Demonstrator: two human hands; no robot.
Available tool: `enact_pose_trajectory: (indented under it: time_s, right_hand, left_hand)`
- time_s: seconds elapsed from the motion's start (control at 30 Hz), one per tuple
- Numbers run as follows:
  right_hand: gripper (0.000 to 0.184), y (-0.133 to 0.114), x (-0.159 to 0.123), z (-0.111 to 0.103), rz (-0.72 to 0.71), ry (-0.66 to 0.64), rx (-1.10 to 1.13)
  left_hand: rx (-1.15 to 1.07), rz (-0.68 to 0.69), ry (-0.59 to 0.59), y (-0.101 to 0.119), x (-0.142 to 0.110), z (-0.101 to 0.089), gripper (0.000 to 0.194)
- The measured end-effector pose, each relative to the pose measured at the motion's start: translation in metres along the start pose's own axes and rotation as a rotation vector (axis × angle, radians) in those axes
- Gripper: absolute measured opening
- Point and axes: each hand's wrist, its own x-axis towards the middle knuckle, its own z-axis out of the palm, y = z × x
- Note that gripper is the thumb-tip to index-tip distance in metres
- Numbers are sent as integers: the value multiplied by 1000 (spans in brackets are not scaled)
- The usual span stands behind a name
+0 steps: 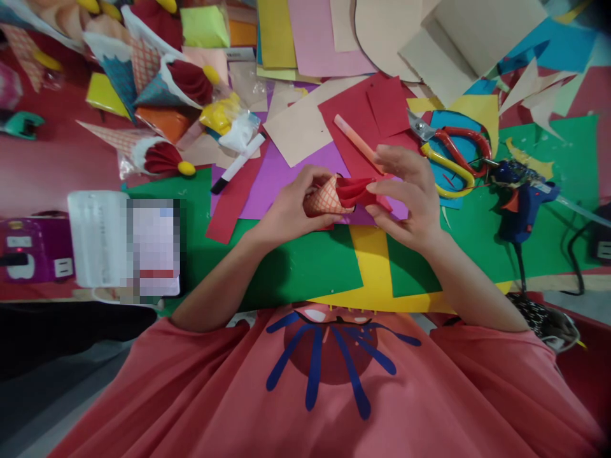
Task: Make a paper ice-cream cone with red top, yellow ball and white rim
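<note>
Over the middle of the table, my left hand (296, 203) is wrapped round a small paper cone (325, 198) with an orange-and-white checked pattern. Folded red paper (353, 191) sticks out of the cone's wide end, pointing right. The fingertips of my right hand (405, 197) touch the tip of this red paper, thumb below and index finger above, the other fingers raised. Part of the cone is hidden by my left fingers. Beyond my right hand lies an orange marker (358, 143) on red paper sheets (344, 114).
Scissors (453, 152) and a blue glue gun (525, 203) with its cord lie at right. Finished paper cones (157, 152) crowd the upper left near a black-and-white marker (238, 163). A phone (155, 245) lies at left, beside a purple power box (38, 248). Cardboard (472, 44) lies at the back.
</note>
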Motion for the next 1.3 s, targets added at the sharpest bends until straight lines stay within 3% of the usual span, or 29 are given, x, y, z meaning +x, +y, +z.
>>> enact_pose_trajectory:
  time_s: [0.13, 0.3, 0.4, 0.83, 1.17, 1.3]
  right_hand:
    - [28, -4, 3, 0, 2, -20, 10]
    - [11, -11, 3, 3, 154, -101, 38]
    - [5, -13, 2, 7, 217, -87, 97]
    - [9, -16, 6, 10, 199, -96, 210]
    - [8, -13, 3, 12, 162, -111, 150]
    - [9, -12, 3, 9, 127, -95, 88]
  left_hand:
    - [-22, -25, -24, 0, -1, 2, 56]
    - [-35, -25, -34, -2, -2, 5, 55]
    - [-36, -13, -30, -3, -3, 6, 54]
    - [-83, -58, 19, -8, -4, 11, 54]
    - [75, 29, 99, -11, -5, 11, 55]
    - [114, 6, 112, -13, -6, 10, 56]
